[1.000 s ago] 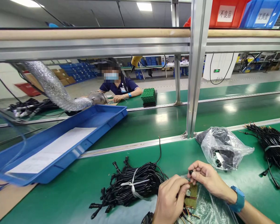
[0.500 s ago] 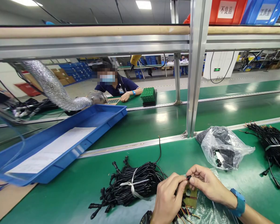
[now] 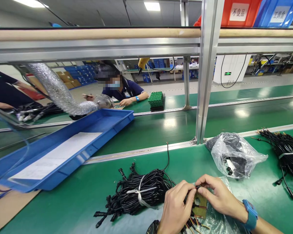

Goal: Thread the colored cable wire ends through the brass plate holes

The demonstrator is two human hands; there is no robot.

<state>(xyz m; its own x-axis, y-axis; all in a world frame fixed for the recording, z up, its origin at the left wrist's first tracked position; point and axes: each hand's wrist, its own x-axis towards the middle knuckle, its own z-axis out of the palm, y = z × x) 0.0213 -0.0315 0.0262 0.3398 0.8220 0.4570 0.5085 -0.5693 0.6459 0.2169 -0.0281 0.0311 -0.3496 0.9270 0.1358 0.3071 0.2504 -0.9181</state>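
Note:
Fingertips of my left hand (image 3: 175,205) and my right hand (image 3: 217,196) meet, both pinching a small black connector (image 3: 198,187). The fingers partly cover it, so its full shape is hidden. Just below the hands lies a yellowish-green board (image 3: 199,211) with a round hole. Short wires (image 3: 194,224) with red, yellow and black ends spread beside and over it. A clear plastic sheet or bag (image 3: 221,224) lies under the right hand. Left of my left hand is a coiled bundle of black cables (image 3: 146,190), bound with a white tie, its connector ends pointing left.
A clear bag of black parts (image 3: 236,156) stands behind my right hand. Another black cable bundle (image 3: 288,152) lies far right. A metal post (image 3: 202,81) rises from the bench edge. A blue tray (image 3: 51,185) holding paper is at left. A masked person (image 3: 127,89) sits opposite.
My hands stay in nearly the same place, with the right fingers shifted slightly around the connector. The person opposite has leaned and raised a hand; another person's arms show more at far left.

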